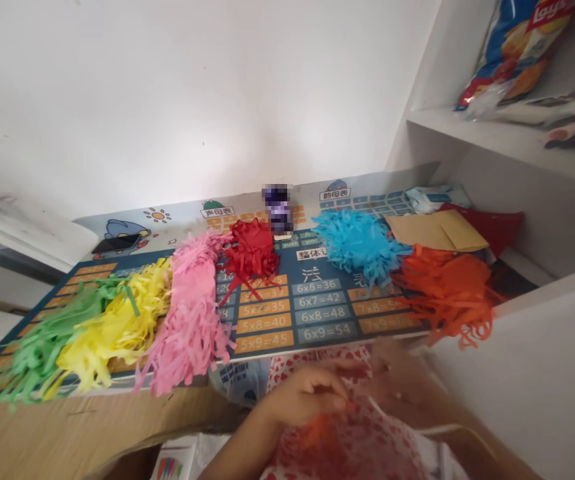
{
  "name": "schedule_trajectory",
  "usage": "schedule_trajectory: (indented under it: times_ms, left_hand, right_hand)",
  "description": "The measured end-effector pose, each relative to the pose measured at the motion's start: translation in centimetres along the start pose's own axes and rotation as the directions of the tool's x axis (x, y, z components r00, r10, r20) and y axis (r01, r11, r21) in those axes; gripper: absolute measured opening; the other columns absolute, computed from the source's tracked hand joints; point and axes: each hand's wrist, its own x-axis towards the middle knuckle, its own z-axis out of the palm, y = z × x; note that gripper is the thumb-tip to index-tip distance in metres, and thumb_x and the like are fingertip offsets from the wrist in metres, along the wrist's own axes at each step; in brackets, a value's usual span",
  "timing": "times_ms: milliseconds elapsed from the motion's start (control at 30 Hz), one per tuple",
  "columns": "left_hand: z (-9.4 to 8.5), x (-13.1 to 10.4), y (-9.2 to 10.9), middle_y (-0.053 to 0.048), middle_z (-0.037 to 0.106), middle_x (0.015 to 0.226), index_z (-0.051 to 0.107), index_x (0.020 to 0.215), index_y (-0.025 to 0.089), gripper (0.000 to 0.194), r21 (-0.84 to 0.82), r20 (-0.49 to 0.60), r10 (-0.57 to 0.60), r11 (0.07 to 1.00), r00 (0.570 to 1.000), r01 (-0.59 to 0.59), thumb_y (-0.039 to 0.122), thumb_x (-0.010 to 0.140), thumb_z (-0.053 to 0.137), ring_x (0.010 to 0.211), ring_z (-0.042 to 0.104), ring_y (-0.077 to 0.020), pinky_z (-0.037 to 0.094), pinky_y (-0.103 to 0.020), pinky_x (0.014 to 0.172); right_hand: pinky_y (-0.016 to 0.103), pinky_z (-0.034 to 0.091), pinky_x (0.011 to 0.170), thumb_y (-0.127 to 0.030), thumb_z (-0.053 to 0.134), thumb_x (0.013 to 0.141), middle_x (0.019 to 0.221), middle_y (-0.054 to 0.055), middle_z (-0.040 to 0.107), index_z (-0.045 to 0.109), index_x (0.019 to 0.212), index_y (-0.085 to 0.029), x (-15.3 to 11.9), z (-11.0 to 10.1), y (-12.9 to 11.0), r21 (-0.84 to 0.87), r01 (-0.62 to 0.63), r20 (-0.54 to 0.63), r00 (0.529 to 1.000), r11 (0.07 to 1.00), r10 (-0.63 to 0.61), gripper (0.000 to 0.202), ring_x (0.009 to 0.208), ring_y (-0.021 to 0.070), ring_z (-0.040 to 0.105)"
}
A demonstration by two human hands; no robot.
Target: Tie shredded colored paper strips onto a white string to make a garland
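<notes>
My left hand (310,395) is over my lap, its fingers closed on a piece of orange tissue paper (320,433) that hangs below them. Just to its right, my right hand (397,377) is smeared by motion, so its fingers cannot be made out. A thin white line, perhaps a string, runs by the right wrist. On the table in front lie fringed tissue-paper bundles: green (62,330), yellow (122,320), pink (192,307), red (252,253), blue (357,243) and orange (444,290).
A printed mat (320,307) covers the table. On it are a dark phone (122,244), a blurred-out purple item (278,210) and a tan envelope (434,231). At right, a white shelf (492,143) holds a chip bag (522,50). A cardboard box (82,427) sits below left.
</notes>
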Motion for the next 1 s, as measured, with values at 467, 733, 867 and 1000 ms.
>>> schedule_trajectory:
  times_ms: [467,733,867,1000]
  left_hand:
    - [-2.7,-1.8,-3.6,0.001,0.054,0.052,0.064,0.065,0.014,0.046,-0.180,-0.324,-0.218,0.969,0.921,0.166,0.059,0.070,0.074,0.047,0.043,-0.0077,0.034,-0.021,0.051]
    - [-3.8,-3.2,-1.0,-0.013,0.070,0.110,0.075,0.080,0.018,0.029,0.230,-0.286,-0.005,0.970,0.958,0.074,0.044,0.086,0.065,0.101,0.063,-0.0234,0.047,-0.033,0.088]
    - [-4.5,-3.3,-0.1,-0.010,0.072,0.097,0.077,0.081,0.019,0.024,0.093,-0.502,0.011,0.995,0.865,0.041,0.042,0.081,0.072,0.089,0.066,-0.0205,0.050,-0.032,0.081]
    - [-4.0,-1.7,-0.9,0.001,0.066,0.059,0.070,0.077,0.016,0.036,-0.431,-0.681,-0.279,0.900,0.677,-0.062,0.039,0.056,0.089,0.051,0.059,-0.0115,0.047,-0.022,0.053]
  right_hand:
    - [0.035,0.052,0.070,-0.057,0.058,0.088,0.067,0.000,0.053,0.058,0.073,-0.025,5.6,1.7,1.2,0.751,-0.078,-0.262,0.877,0.656,0.404,0.035,0.063,0.0161,0.054]
    - [0.022,0.029,0.041,-0.046,0.069,0.082,0.051,-0.005,0.040,0.060,0.069,-0.021,5.6,1.2,0.8,0.666,-0.173,-0.330,0.805,0.726,0.494,0.029,0.043,0.0089,0.032]
    - [0.028,0.046,0.064,-0.038,0.060,0.087,0.072,0.002,0.069,0.074,0.085,-0.022,5.4,2.3,0.1,0.138,-0.345,-0.294,0.881,0.928,0.371,0.021,0.068,0.0179,0.062]
    - [0.027,0.043,0.064,-0.038,0.055,0.089,0.071,0.002,0.071,0.071,0.074,-0.021,6.7,4.9,-0.9,-0.051,-0.299,-0.133,0.948,0.953,0.290,0.027,0.068,0.0173,0.063]
